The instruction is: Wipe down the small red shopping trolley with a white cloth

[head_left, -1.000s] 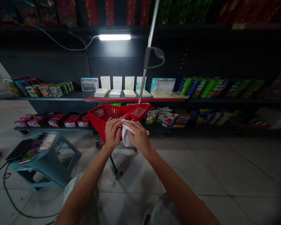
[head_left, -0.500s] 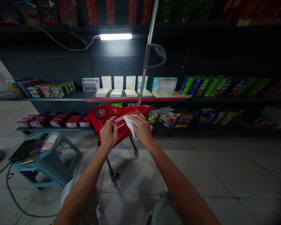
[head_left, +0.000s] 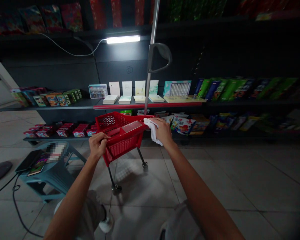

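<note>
In front of me stands a small red shopping cart on dark legs with casters. My left hand is closed around the left end of its handle. At the handle's right end, my right hand grips a white cloth and presses it against the red plastic. A clear-covered panel is set into the handle between my hands. A metal pole with a grey loop rises behind the cart's right side.
A dark shelf unit with a red-edged shelf stands behind the cart, holding notebooks, boxes and snack bags. On the left is a blue-green plastic stool with a black device and a cable. A lamp lights the shelf.
My right hand has moved with the cloth from the middle of the handle to its right end. My left hand has shifted left along the handle, uncovering the panel.
</note>
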`<state>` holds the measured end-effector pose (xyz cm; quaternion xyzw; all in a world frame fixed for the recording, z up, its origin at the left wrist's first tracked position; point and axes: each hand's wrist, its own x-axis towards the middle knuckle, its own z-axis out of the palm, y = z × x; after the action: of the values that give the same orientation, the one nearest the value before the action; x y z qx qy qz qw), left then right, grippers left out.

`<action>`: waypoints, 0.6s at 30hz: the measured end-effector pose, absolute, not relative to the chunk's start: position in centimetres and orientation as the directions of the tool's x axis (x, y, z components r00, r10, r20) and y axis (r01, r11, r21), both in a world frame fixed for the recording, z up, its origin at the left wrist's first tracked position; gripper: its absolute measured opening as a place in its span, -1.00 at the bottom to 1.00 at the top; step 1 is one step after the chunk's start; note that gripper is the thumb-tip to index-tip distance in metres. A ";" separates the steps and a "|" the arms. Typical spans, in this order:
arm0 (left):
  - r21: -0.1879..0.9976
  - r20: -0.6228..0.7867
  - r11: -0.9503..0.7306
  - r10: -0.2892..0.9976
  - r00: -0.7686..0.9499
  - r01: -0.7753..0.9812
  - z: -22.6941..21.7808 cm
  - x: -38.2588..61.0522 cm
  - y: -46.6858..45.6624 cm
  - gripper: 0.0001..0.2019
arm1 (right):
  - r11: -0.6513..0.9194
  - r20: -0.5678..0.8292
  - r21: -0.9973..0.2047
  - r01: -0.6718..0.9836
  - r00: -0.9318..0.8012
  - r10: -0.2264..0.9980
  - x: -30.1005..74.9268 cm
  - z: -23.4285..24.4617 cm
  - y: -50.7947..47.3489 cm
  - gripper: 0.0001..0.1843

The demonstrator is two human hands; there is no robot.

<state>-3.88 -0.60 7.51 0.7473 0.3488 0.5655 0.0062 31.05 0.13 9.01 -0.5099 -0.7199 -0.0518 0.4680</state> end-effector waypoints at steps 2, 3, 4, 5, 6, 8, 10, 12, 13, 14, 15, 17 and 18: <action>0.441 0.821 -0.738 0.562 0.103 0.510 7.4 -5.6 -0.3 -0.74 | 0.494 0.723 -0.409 0.768 -0.058 0.688 30.6 9.2 -0.2 -0.54; 0.463 0.811 -0.721 0.580 0.082 0.515 7.3 -6.4 -0.2 -0.71 | 0.494 0.723 -0.411 0.766 -0.056 0.689 30.4 9.3 -0.4 -0.55; 0.480 0.803 -0.707 0.592 0.064 0.519 7.2 -7.2 -0.1 -0.68 | 0.487 0.724 -0.411 0.771 -0.049 0.688 30.2 9.4 -0.6 -0.56; 0.495 0.798 -0.695 0.601 0.043 0.522 7.2 -7.9 0.1 -0.65 | 0.476 0.725 -0.406 0.780 -0.042 0.688 30.1 9.4 -0.7 -0.56; 0.509 0.793 -0.683 0.609 0.023 0.523 7.2 -8.5 0.1 -0.63 | 0.463 0.726 -0.400 0.791 -0.036 0.687 30.1 9.4 -0.8 -0.56; 0.534 0.785 -0.667 0.619 -0.012 0.519 7.3 -9.5 0.2 -0.59 | 0.445 0.726 -0.391 0.806 -0.027 0.687 30.2 9.3 -0.8 -0.57; 0.555 0.777 -0.648 0.628 -0.046 0.522 7.5 -10.3 0.1 -0.56 | 0.444 0.727 -0.399 0.802 -0.019 0.687 30.4 9.0 -0.6 -0.56; 0.567 0.778 -0.630 0.621 -0.094 0.530 7.8 -10.9 0.0 -0.54 | 0.461 0.725 -0.419 0.782 -0.017 0.688 30.5 8.7 -0.4 -0.56; 0.571 0.783 -0.623 0.610 -0.124 0.535 7.8 -11.2 0.0 -0.54 | 0.476 0.724 -0.429 0.768 -0.023 0.690 30.5 8.6 -0.2 -0.56; 0.571 0.789 -0.617 0.594 -0.155 0.542 7.9 -11.4 0.0 -0.54 | 0.493 0.722 -0.435 0.753 -0.036 0.691 30.5 8.5 -0.1 -0.56; 0.565 0.798 -0.612 0.575 -0.179 0.553 7.9 -11.7 0.0 -0.55 | 0.512 0.721 -0.439 0.738 -0.051 0.691 30.4 8.4 0.0 -0.56; 0.545 0.818 -0.600 0.534 -0.214 0.586 7.7 -12.1 0.2 -0.57 | 0.549 0.724 -0.441 0.710 -0.080 0.685 30.1 8.4 0.3 -0.57; 0.533 0.828 -0.587 0.511 -0.232 0.610 7.6 -12.4 0.4 -0.59 | 0.566 0.724 -0.441 0.697 -0.096 0.683 30.0 8.5 0.4 -0.57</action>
<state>-12.39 0.40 7.60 0.6186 0.4527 0.6410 -0.0386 29.96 0.43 8.45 -0.4660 -0.7402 -0.0070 0.4846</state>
